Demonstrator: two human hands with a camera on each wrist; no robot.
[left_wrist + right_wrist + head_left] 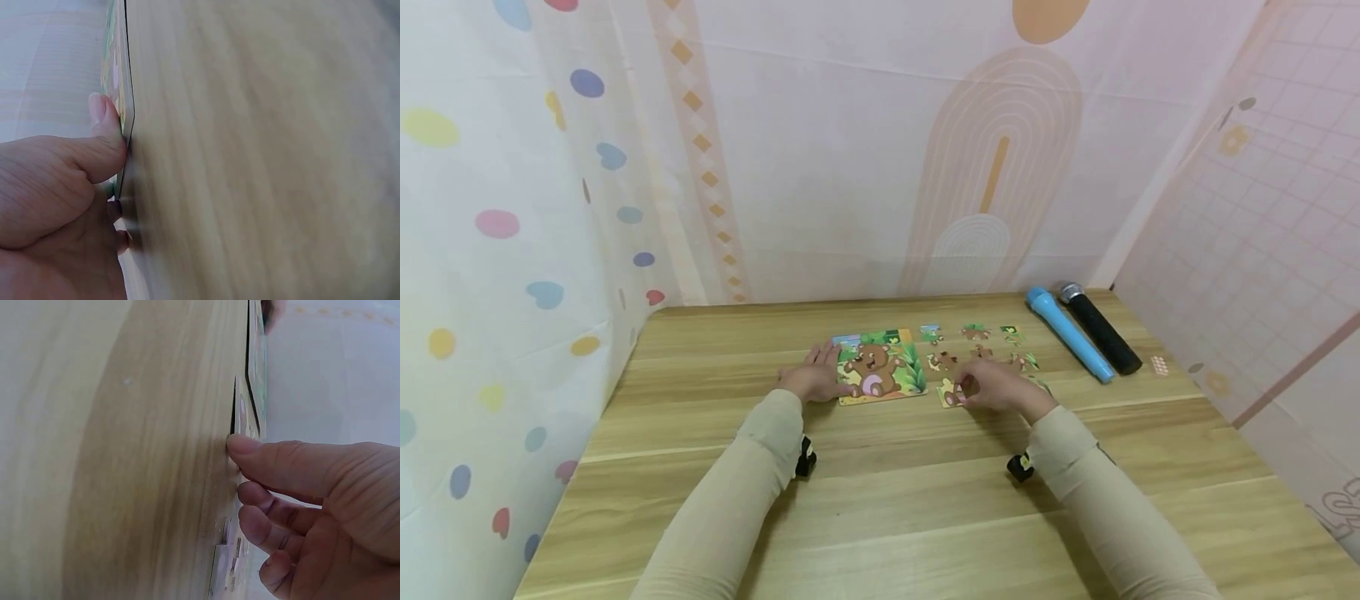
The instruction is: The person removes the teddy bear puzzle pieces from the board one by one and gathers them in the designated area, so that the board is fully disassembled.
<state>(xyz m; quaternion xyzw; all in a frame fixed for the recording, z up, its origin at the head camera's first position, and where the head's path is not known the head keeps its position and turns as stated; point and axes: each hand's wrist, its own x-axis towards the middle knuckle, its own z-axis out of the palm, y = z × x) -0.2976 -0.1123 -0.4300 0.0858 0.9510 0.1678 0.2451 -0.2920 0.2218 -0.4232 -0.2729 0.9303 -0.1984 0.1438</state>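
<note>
A flat puzzle board (891, 367) printed with a brown bear lies on the table. My left hand (812, 377) rests at its left edge, fingers extended and the thumb (107, 128) on the board's lower corner. Right of the board, my right hand (996, 387) pinches a puzzle piece (950, 395) with pink and brown print. The right wrist view shows the thumb (247, 450) at that piece's near edge, the other fingers curled behind. Loose puzzle pieces lie beyond and beside this hand, including a green one (1012, 335) and a brown one (942, 361); some are partly hidden by it.
A blue microphone (1070, 335) and a black microphone (1102, 329) lie side by side at the back right of the wooden table (880, 517). Near them is a small pale dotted item (1160, 366). A patterned curtain (820, 167) hangs behind the table.
</note>
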